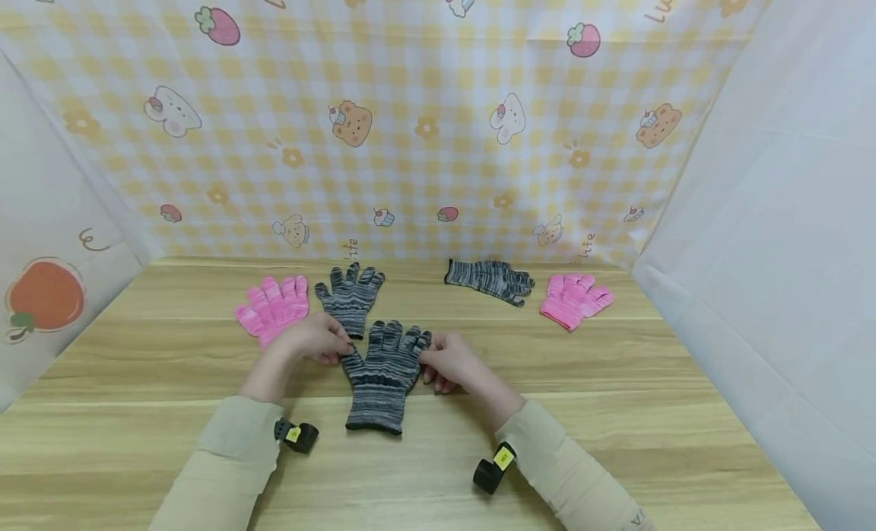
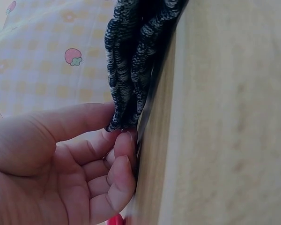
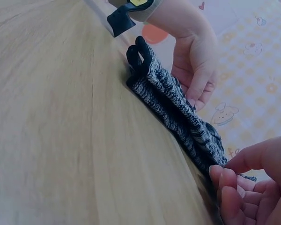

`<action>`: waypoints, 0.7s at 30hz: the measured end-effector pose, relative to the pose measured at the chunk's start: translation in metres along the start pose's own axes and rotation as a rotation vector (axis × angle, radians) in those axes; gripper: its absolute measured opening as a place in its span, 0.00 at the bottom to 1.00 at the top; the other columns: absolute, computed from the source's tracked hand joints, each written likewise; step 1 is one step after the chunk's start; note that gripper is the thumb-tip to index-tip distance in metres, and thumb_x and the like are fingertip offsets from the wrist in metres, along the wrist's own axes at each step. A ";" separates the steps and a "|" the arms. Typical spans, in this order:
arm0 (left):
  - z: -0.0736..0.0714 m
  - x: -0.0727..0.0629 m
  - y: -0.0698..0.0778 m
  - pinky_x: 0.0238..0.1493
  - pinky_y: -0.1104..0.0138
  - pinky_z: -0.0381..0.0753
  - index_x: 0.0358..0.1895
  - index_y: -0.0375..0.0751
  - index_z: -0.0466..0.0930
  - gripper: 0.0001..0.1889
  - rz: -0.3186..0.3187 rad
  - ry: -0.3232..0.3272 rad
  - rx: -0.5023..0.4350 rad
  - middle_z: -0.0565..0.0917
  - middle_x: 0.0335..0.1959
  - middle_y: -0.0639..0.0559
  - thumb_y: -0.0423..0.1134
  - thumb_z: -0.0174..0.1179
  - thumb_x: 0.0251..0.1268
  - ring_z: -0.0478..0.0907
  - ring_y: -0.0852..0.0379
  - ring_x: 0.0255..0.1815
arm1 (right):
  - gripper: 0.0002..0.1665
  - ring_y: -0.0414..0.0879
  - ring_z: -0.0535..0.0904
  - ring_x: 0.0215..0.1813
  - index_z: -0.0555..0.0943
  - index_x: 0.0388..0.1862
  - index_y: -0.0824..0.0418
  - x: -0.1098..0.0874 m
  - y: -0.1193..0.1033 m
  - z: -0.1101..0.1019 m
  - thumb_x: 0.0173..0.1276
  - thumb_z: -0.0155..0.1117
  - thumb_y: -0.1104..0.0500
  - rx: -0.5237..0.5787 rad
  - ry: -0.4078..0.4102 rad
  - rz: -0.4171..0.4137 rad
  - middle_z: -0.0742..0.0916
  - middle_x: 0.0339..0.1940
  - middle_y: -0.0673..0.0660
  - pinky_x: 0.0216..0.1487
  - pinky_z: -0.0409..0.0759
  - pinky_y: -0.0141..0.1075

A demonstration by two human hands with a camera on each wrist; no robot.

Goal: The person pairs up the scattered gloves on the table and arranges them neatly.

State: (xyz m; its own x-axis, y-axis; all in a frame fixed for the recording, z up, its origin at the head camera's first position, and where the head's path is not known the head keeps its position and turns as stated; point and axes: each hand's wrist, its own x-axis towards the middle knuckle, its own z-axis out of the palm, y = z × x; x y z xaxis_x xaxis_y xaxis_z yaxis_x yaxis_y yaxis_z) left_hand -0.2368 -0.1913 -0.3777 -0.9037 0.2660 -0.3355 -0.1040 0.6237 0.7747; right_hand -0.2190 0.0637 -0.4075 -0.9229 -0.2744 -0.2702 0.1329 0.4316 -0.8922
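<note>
A black-and-grey knitted glove [image 1: 381, 379] lies in front of the person, fingers pointing to the back and cuff toward the near edge. The left hand [image 1: 318, 338] pinches the tip of its thumb; in the left wrist view the thumb and fingertips [image 2: 124, 145] meet at the knit's end. On the other side, the right hand [image 1: 452, 361] pinches the glove's outermost finger near the tip. The right wrist view shows the glove [image 3: 178, 112] edge-on over the wood, its cuff gaping, with both hands at it.
Behind it lies another black-and-grey glove [image 1: 350, 295], beside a pink glove [image 1: 277, 306] partly covered by the left hand. At the back right are a third black-and-grey glove [image 1: 487, 278] and a second pink glove [image 1: 575, 299]. A checked cloth [image 1: 424, 166] hangs behind the wooden table [image 1: 438, 478].
</note>
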 end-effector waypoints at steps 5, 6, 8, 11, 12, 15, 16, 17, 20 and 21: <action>0.000 0.000 -0.001 0.28 0.66 0.82 0.33 0.28 0.80 0.04 0.003 0.000 -0.006 0.79 0.27 0.47 0.28 0.62 0.59 0.77 0.57 0.23 | 0.14 0.40 0.69 0.08 0.75 0.21 0.64 0.001 0.003 -0.001 0.68 0.58 0.63 -0.040 -0.006 -0.003 0.81 0.14 0.55 0.08 0.66 0.28; 0.000 0.000 -0.001 0.28 0.66 0.82 0.33 0.28 0.80 0.04 0.002 0.001 -0.009 0.80 0.27 0.47 0.28 0.62 0.58 0.77 0.57 0.22 | 0.14 0.40 0.69 0.08 0.75 0.21 0.64 0.001 0.003 -0.001 0.68 0.58 0.63 -0.046 -0.004 -0.003 0.82 0.14 0.55 0.08 0.67 0.28; 0.000 0.000 -0.001 0.28 0.67 0.81 0.33 0.27 0.80 0.04 0.000 0.002 -0.011 0.79 0.27 0.46 0.28 0.62 0.58 0.77 0.57 0.22 | 0.13 0.40 0.69 0.08 0.75 0.21 0.64 0.001 0.003 -0.001 0.67 0.58 0.62 -0.056 0.001 -0.010 0.82 0.14 0.54 0.08 0.67 0.28; 0.000 0.001 -0.001 0.28 0.67 0.82 0.33 0.28 0.81 0.04 0.004 0.005 -0.006 0.80 0.27 0.46 0.29 0.62 0.58 0.77 0.57 0.22 | 0.14 0.41 0.70 0.08 0.76 0.22 0.64 0.001 0.003 -0.001 0.68 0.59 0.60 -0.066 0.009 -0.011 0.81 0.14 0.55 0.08 0.69 0.29; 0.000 0.001 -0.001 0.28 0.66 0.82 0.33 0.29 0.81 0.04 0.005 0.005 -0.006 0.80 0.27 0.46 0.29 0.63 0.58 0.77 0.57 0.22 | 0.15 0.41 0.70 0.08 0.76 0.23 0.65 0.001 0.003 -0.002 0.68 0.59 0.59 -0.068 0.013 -0.010 0.81 0.14 0.55 0.08 0.69 0.29; 0.000 0.000 0.000 0.28 0.66 0.82 0.34 0.29 0.82 0.05 0.012 0.002 -0.008 0.79 0.26 0.47 0.30 0.63 0.58 0.77 0.56 0.22 | 0.16 0.42 0.70 0.09 0.78 0.31 0.67 0.004 0.004 -0.004 0.70 0.58 0.54 -0.056 0.037 0.005 0.81 0.15 0.56 0.09 0.72 0.31; 0.000 0.000 0.000 0.28 0.66 0.82 0.34 0.29 0.82 0.06 0.010 0.000 -0.012 0.78 0.25 0.47 0.31 0.63 0.59 0.77 0.56 0.22 | 0.17 0.42 0.71 0.09 0.78 0.35 0.67 0.005 0.005 -0.005 0.71 0.58 0.53 -0.049 0.050 0.009 0.81 0.15 0.57 0.10 0.72 0.31; 0.001 0.000 0.000 0.28 0.66 0.82 0.34 0.30 0.83 0.06 0.010 0.000 -0.012 0.77 0.24 0.48 0.32 0.63 0.59 0.76 0.56 0.22 | 0.18 0.42 0.71 0.09 0.79 0.39 0.68 0.007 0.005 -0.006 0.71 0.58 0.52 -0.039 0.065 0.011 0.80 0.16 0.57 0.10 0.73 0.32; 0.001 0.000 0.000 0.27 0.66 0.82 0.33 0.30 0.83 0.07 0.002 0.005 -0.009 0.75 0.22 0.49 0.33 0.63 0.60 0.76 0.57 0.22 | 0.19 0.43 0.71 0.10 0.78 0.48 0.68 0.009 0.006 -0.009 0.72 0.57 0.52 -0.005 0.102 0.003 0.80 0.18 0.58 0.11 0.74 0.33; 0.001 0.000 0.000 0.27 0.66 0.82 0.33 0.30 0.82 0.07 0.000 0.008 -0.004 0.75 0.22 0.49 0.34 0.62 0.61 0.76 0.57 0.21 | 0.19 0.43 0.72 0.10 0.77 0.49 0.67 0.009 0.006 -0.009 0.72 0.57 0.52 0.003 0.108 -0.001 0.80 0.18 0.58 0.11 0.74 0.34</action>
State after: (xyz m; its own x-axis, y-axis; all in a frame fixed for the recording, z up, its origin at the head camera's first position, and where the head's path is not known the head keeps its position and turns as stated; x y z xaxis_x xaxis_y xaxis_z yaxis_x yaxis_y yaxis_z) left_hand -0.2369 -0.1901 -0.3782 -0.9072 0.2598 -0.3310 -0.1056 0.6210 0.7767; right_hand -0.2304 0.0717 -0.4116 -0.9566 -0.1800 -0.2292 0.1332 0.4293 -0.8933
